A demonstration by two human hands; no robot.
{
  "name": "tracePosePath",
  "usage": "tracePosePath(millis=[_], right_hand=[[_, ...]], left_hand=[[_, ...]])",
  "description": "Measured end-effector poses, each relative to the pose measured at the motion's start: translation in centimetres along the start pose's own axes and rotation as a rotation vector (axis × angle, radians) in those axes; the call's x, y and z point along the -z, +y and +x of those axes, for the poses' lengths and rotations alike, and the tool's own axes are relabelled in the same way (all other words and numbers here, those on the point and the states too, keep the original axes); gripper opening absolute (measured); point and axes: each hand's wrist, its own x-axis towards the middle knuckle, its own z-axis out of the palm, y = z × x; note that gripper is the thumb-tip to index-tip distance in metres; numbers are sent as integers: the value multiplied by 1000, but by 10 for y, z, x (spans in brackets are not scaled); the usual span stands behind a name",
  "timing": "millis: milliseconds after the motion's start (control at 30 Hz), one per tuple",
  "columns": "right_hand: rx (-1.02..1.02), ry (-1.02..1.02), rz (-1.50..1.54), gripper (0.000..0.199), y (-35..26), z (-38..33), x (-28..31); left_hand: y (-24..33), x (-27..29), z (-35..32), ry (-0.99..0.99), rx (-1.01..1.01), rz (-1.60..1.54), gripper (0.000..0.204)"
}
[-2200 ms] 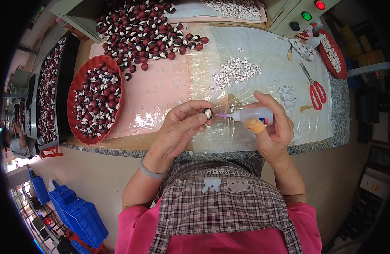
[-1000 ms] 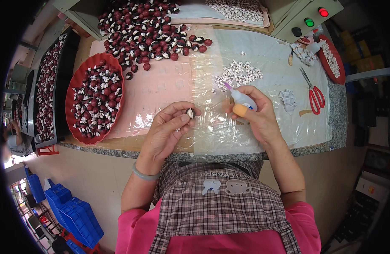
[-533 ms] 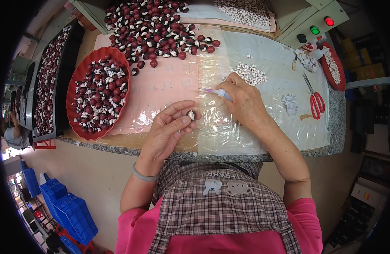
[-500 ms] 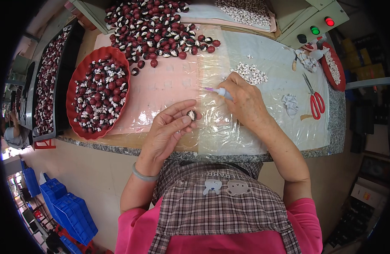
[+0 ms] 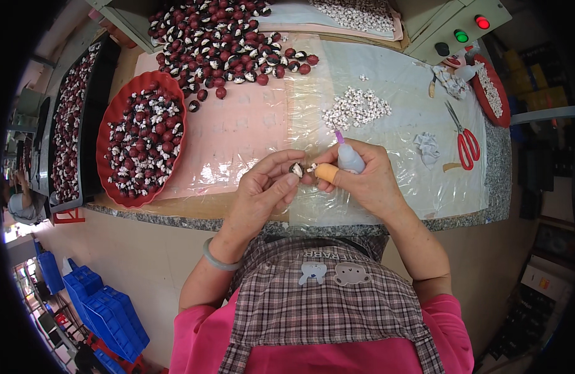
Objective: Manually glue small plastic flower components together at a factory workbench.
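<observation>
My left hand [image 5: 262, 187] pinches a small black-and-white ball-shaped piece [image 5: 296, 169] between thumb and fingers. Close beside it, my right hand [image 5: 376, 179] holds a tiny white piece [image 5: 312, 167] at its fingertips; I cannot tell whether the two pieces touch. An orange finger cover [image 5: 327, 172] sits on one digit of that hand. A translucent squeeze bottle [image 5: 350, 159] with a purple tip is also gripped in my right hand, tip pointing away from me. Just beyond lies a loose heap of small white pieces [image 5: 357, 107] on the plastic-covered table.
A red scalloped tray [image 5: 102, 153] full of dark red balls with white bits stands left. More balls [image 5: 228, 47] are heaped at the back. On the right lie red-handled scissors [image 5: 468, 149], crumpled tissue [image 5: 428, 148] and a red dish [image 5: 498, 118] of white pieces.
My right hand has come back from near the white heap toward my left hand, now with a white piece at its fingertips. The bottle has swung from pointing left to pointing away.
</observation>
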Motion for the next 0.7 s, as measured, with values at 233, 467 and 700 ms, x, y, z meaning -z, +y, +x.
tracePosePath(millis=[233, 467, 700], right_hand=[[3, 55, -45, 9, 8, -6, 0], [-15, 77, 21, 9, 17, -9, 1], [64, 181, 6, 8, 32, -15, -13]], left_hand=[[-3, -8, 0, -9, -42, 219, 32], [-6, -9, 1, 6, -163, 507, 31], [-7, -24, 3, 103, -546, 906, 28]])
